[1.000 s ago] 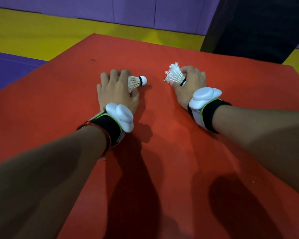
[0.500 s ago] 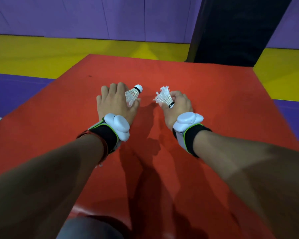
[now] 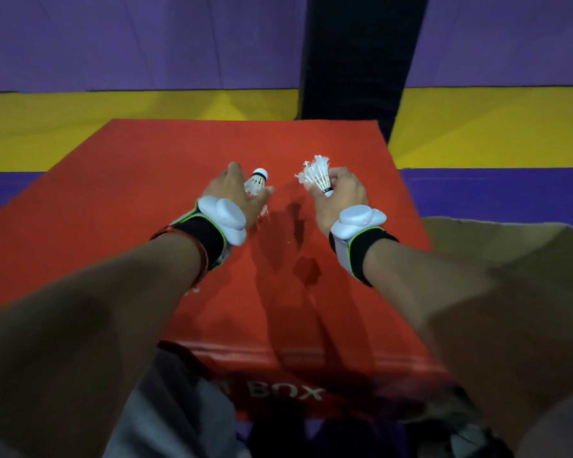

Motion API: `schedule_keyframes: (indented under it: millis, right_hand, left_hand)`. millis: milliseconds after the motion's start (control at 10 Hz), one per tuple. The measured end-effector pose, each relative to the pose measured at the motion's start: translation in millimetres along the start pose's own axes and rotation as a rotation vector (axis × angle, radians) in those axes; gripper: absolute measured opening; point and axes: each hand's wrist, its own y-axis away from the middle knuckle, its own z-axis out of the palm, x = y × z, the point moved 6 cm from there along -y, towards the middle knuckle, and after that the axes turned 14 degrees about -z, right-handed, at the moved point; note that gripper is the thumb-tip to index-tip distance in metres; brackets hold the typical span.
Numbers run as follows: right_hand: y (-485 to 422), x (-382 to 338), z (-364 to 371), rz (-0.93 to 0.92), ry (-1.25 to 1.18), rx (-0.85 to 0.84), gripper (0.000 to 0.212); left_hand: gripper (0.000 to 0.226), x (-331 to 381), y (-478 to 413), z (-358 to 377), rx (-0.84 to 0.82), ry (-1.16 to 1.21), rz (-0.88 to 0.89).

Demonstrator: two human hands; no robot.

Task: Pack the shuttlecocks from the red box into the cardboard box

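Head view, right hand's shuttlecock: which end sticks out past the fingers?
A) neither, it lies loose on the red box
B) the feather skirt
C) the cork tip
B: the right hand pinches its shuttlecock near the cork, and the white feathers fan out up and away from the fingers.

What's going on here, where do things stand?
The left hand grips one shuttlecock by its feathers, cork pointing away; the right hand pinches another shuttlecock near its cork. Both are over the red box. The cardboard box shows at the right; neither shuttlecock is in it yet.
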Motion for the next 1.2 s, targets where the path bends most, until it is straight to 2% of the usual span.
schedule_keyframes:
  millis: [200, 300, 600, 700, 900, 1100, 1200]
  right_hand:
    - [33.8, 59.6, -88.9, 0.116, 0.087, 0.097, 0.042]
    - [53.9, 106.7, -153.4, 0.208, 0.146, 0.137, 0.042]
    - [101.5, 187.3, -267.9, 0.369, 0.294, 0.148, 0.054]
    - [114.7, 207.0, -288.5, 0.41, 0.288, 0.171, 0.053]
    - [130.2, 222.3, -300.7, 0.462, 0.257, 0.189, 0.051]
    - [133.5, 226.6, -306.7, 0.581, 0.286, 0.117, 0.061]
    - [128.8, 217.6, -303.6, 0.59, 0.276, 0.108, 0.053]
  left_hand:
    - [0.051, 79.0, 47.2, 48.9, -0.188, 0.006, 0.057]
    - [0.05, 138.5, 83.5, 81.4, -0.243, 0.044, 0.16]
    - [0.047, 243.2, 157.5, 135.8, -0.304, 0.126, 0.295]
    - [0.048, 272.6, 175.6, 144.9, -0.304, 0.127, 0.385]
    - [0.055, 298.1, 196.7, 158.3, -0.327, 0.105, 0.42]
    - [0.06, 297.2, 201.3, 151.9, -0.309, 0.099, 0.475]
    - [0.058, 290.9, 195.4, 137.9, -0.291, 0.099, 0.44]
